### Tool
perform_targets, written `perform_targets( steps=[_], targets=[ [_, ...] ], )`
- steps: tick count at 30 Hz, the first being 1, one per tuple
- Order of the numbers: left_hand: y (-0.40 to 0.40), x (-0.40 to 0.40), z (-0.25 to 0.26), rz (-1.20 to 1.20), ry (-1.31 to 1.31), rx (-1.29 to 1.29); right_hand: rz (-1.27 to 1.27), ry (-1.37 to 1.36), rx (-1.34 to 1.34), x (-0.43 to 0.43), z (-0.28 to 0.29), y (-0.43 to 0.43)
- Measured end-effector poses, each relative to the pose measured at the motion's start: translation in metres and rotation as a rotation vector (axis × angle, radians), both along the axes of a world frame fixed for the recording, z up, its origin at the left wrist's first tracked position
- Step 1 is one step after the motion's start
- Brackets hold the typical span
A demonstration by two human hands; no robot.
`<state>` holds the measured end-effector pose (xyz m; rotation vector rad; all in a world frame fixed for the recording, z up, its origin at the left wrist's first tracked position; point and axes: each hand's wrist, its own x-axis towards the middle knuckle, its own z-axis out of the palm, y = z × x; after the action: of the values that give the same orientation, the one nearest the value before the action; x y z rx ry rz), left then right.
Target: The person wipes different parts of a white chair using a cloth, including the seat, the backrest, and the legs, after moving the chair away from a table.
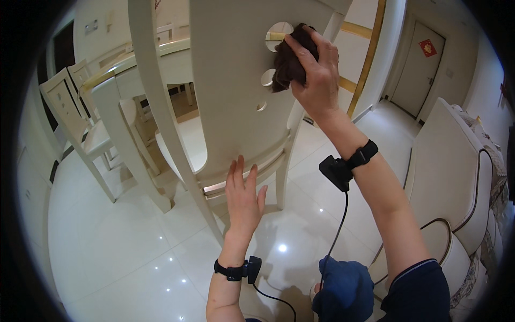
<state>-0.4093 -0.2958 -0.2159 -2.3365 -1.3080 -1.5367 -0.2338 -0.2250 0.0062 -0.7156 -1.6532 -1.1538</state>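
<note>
A white chair back (229, 92) with round cut-out holes stands right in front of me. My right hand (318, 72) grips a dark brown cloth (293, 60) and holds it against the upper right part of the chair back, beside the two larger holes. Lower down, my left hand (244, 193) has its fingers spread and holds nothing; its fingertips are at the bottom of the chair back, near the lower rail. Whether they touch it I cannot tell. Each wrist wears a black strap with a small cabled device.
A white table (116, 72) with a gold-coloured edge stands behind the chair, with further white chairs (76, 120) at the left. A cream sofa (446, 161) is on the right. Glossy floor tiles (132, 241) lie below, and a white door (418, 68) is at the back right.
</note>
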Motion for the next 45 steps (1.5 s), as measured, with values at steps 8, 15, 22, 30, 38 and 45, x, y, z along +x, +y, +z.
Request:
perform_targets(
  steps=[8, 15, 22, 30, 38, 45],
  targets=[
    [-0.003, -0.007, 0.037, 0.014, -0.073, 0.104, 0.018, 0.069, 0.012, -0.001, 0.006, 0.001],
    [0.010, -0.039, 0.118, 0.195, -0.279, 0.379, 0.301, 0.176, 0.012, -0.006, 0.006, 0.003],
    [0.009, -0.029, 0.121, -0.001, -0.363, 0.249, 0.272, 0.162, -0.002, -0.040, 0.001, -0.007],
    [0.001, -0.021, 0.126, 0.007, -0.338, 0.217, 0.535, 0.615, 0.011, -0.032, 0.040, -0.001],
    [0.000, -0.037, 0.131, -0.089, -0.417, 0.159, 0.397, 0.282, 0.098, -0.071, 0.048, -0.024],
    [0.002, -0.037, 0.119, -0.031, -0.328, 0.247, 0.386, 0.421, 0.080, -0.067, 0.043, -0.021]
  ],
)
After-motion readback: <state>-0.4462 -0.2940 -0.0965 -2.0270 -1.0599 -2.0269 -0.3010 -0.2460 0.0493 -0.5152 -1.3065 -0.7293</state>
